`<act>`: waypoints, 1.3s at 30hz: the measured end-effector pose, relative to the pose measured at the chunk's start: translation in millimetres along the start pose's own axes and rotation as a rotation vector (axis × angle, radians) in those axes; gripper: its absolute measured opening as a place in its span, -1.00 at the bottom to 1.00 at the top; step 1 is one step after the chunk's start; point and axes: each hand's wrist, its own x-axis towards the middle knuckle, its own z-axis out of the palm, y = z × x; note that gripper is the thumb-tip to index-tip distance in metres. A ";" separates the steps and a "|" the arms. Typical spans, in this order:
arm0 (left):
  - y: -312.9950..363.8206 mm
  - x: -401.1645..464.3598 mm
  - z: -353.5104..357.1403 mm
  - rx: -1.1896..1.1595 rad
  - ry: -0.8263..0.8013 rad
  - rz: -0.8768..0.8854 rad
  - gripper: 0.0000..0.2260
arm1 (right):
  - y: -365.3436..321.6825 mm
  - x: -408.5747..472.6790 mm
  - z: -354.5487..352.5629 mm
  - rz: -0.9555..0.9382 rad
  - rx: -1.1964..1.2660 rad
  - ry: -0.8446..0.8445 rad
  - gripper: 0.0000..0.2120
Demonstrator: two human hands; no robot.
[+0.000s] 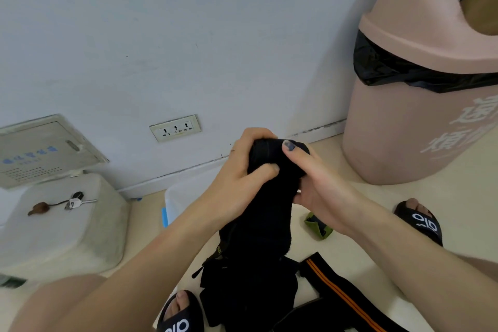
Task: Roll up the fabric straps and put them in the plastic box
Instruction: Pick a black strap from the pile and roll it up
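Nearest the camera: loose strap tail [250, 286], piled black on the floor between the sandalled feet, beside a second black strap with orange stripes [350, 302]. From the pile the black strap is drawn up to a partly wound roll [275, 159], held in mid-air above the plastic box [175, 197], which is mostly hidden behind the forearms.

Left hand [242, 167] is closed round the roll, thumb pressed across the front. Right hand [318, 180] is clamped on it from the other side, thumb on top, fingers underneath.

Handling, judged: fabric is soft, limp and light, not fragile; no stiffness, so the roll is likely to unwind if pressure is released. Best gripped across the full width of the roll, with tension kept on the tail.

Appearance: matte black, thick woven look, roll fat and slightly uneven; the weave detail cannot be made out.
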 end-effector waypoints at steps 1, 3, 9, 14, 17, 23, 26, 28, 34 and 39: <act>-1.6 0.0 0.9 0.002 -0.011 -0.006 -0.67 | 1.0 1.1 0.5 0.000 -0.014 0.010 -0.54; -4.7 1.4 1.3 -0.063 -0.037 -0.058 -0.71 | 3.3 2.1 0.4 -0.009 -0.025 0.060 -0.57; -11.2 9.9 7.0 -0.213 0.078 -0.291 -0.72 | 6.2 1.5 -1.0 -0.116 -0.091 0.103 -0.74; -6.4 7.5 0.6 -0.285 0.065 -0.251 -0.76 | 3.8 1.9 -0.9 -0.096 -0.073 0.057 -0.71; -5.0 8.0 0.9 -0.255 0.060 -0.217 -0.71 | 2.8 2.2 1.6 -0.035 -0.101 0.053 -0.63; -3.5 7.3 0.3 -0.313 0.062 -0.313 -0.53 | 5.0 2.0 0.6 -0.147 -0.110 0.072 -0.71; 1.0 5.6 0.9 -0.372 0.038 -0.416 -0.50 | 4.2 0.9 -2.2 -0.193 -0.125 0.035 -0.65; 3.1 5.1 0.1 -0.403 0.057 -0.410 -0.66 | 3.3 0.5 -2.8 -0.206 -0.149 0.007 -0.60; 3.2 7.5 -1.2 -0.425 0.092 -0.294 -0.68 | -0.4 0.0 -3.6 -0.075 -0.091 -0.022 -0.50; -3.4 5.5 -0.3 -0.281 0.054 -0.241 -0.68 | 2.8 3.8 -0.7 -0.099 -0.198 0.094 -0.80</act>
